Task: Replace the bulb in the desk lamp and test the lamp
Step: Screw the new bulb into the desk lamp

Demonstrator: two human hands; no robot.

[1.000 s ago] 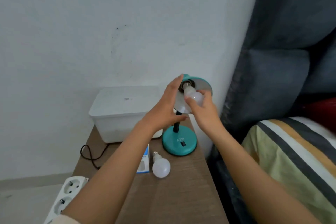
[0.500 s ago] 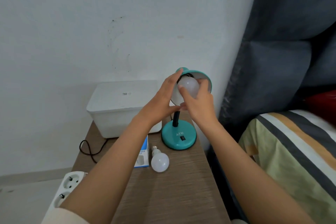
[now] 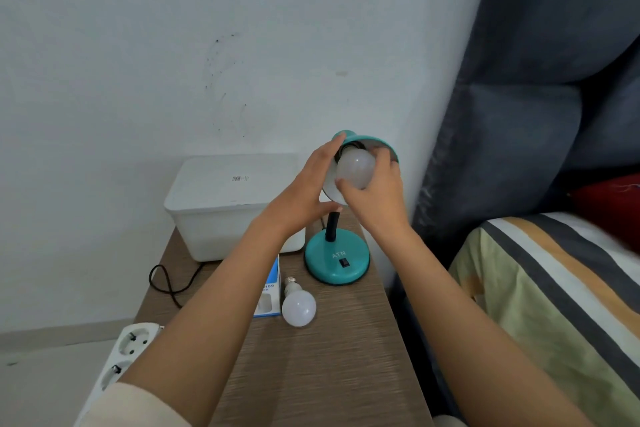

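Observation:
A teal desk lamp stands on the wooden bedside table, its round base [image 3: 336, 261] carrying a black switch. The shade [image 3: 379, 145] tilts toward me. My left hand [image 3: 304, 194] grips the shade's left rim. My right hand [image 3: 375, 196] is closed around a white bulb [image 3: 355, 168] whose neck sits inside the shade; the socket is mostly hidden. A second white bulb [image 3: 298, 306] lies loose on the table in front of the base, next to a blue and white bulb box [image 3: 269, 291] partly covered by my left forearm.
A white lidded box [image 3: 228, 198] stands against the wall behind the lamp. A black cord [image 3: 166, 282] loops at the table's left edge. A white power strip [image 3: 119, 357] lies lower left. A bed with striped bedding [image 3: 561, 305] and a grey headboard [image 3: 526, 114] is on the right.
The bulb in my right hand has gone deeper into the shade, its metal screw base no longer visible. My fingers have shifted around the bulb. My left hand stays on the shade.

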